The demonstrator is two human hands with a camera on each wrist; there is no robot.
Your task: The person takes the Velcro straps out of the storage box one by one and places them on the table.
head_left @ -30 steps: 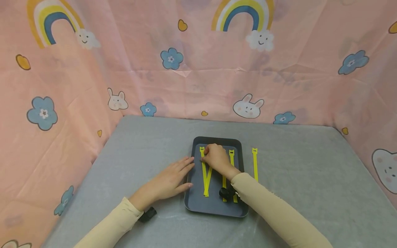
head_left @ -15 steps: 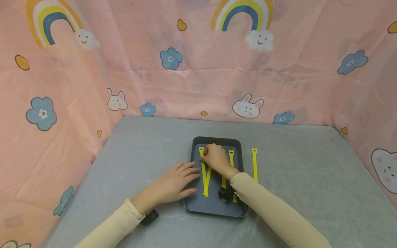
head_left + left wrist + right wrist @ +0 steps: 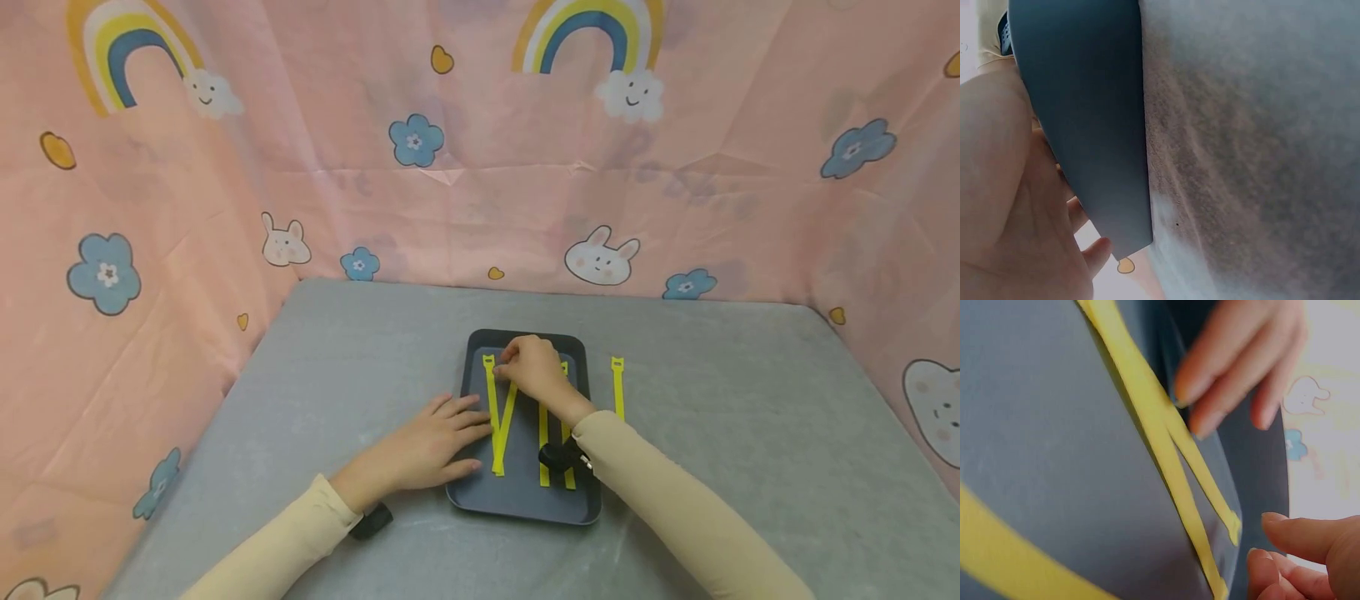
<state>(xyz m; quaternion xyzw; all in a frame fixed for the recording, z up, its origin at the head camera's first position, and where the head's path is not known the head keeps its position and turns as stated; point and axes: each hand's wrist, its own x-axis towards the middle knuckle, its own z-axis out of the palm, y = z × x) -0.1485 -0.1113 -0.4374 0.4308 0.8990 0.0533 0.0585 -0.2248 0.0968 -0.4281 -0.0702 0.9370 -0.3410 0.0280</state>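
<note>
The yellow slotted straps (image 3: 507, 425) in the dark tray (image 3: 521, 493) look light and pliant, best pinched by their heads (image 3: 489, 360), near which the right hand (image 3: 534, 367) bends loosely, apparently empty, while the left hand (image 3: 427, 446) spreads over the rim, gripping nothing.

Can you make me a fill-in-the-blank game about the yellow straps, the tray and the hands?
1. In the head view, the two leftmost yellow straps make the letter ____.
2. Another strap lies outside the tray, on its ____ side in that view.
3. The hand with its fingers spread is the person's ____ one.
4. Each smiling cloud sits at the end of a ____.

Missing words: V; right; left; rainbow.
</note>
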